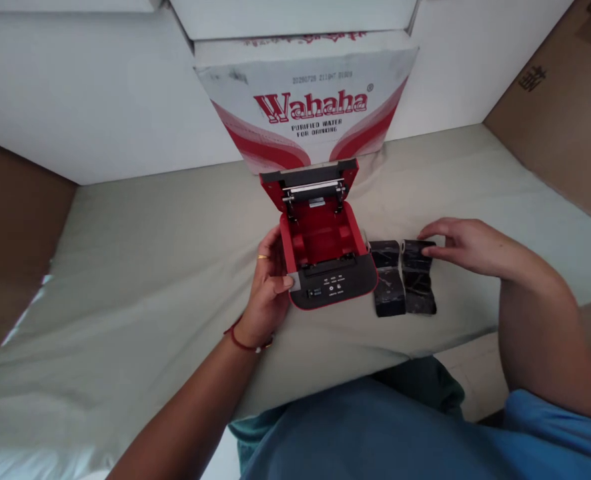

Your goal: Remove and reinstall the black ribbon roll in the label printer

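Observation:
A small red and black thermal printer [331, 283] has its lid [309, 179] raised, which leaves the red paper compartment [318, 241] bare inside. My left hand [271, 283] grips the printer's left side, thumb on the front corner of its top panel and the other fingers along the side. Just right of the printer are two small rolls of black marbled paper, each with a strip unrolled towards me. My right hand [453, 243] has thumb and forefinger about the rolled end of the right-hand paper roll [418, 277]. The left-hand paper roll [388, 280] lies close beside it, untouched.
A printed water carton [310, 100] stands right behind the printer, against white boxes [100, 87]. Brown cardboard [560, 113] rises at the right, and a brown panel [15, 247] bounds the left. A pale green cloth [165, 253] covers the surface.

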A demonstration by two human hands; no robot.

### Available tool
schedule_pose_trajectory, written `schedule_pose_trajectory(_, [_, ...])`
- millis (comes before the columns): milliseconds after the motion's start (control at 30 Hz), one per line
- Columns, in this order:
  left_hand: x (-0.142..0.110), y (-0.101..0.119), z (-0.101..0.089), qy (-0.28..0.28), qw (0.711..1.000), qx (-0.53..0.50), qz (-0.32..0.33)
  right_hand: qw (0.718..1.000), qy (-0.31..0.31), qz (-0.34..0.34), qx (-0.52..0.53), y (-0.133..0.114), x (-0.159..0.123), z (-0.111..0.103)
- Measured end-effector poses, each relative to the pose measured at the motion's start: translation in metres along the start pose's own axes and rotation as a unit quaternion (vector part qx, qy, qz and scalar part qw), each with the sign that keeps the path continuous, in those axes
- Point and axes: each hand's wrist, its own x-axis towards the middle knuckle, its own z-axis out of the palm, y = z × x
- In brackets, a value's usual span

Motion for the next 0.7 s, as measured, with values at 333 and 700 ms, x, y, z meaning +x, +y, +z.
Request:
schedule_pose_trajectory(333, [0.004, -0.003, -0.008, 0.013, 0.999, 0.035, 0.016, 0.992, -0.099, -0.053, -0.055, -0.007, 0.015, 0.039])
schedule_pose_trajectory(700, [0.006, -0.004, -0.009, 0.006, 0.999, 0.032, 0.015, 0.972, -0.124, 0.031, -0.198, -0.039, 0.007, 0.041])
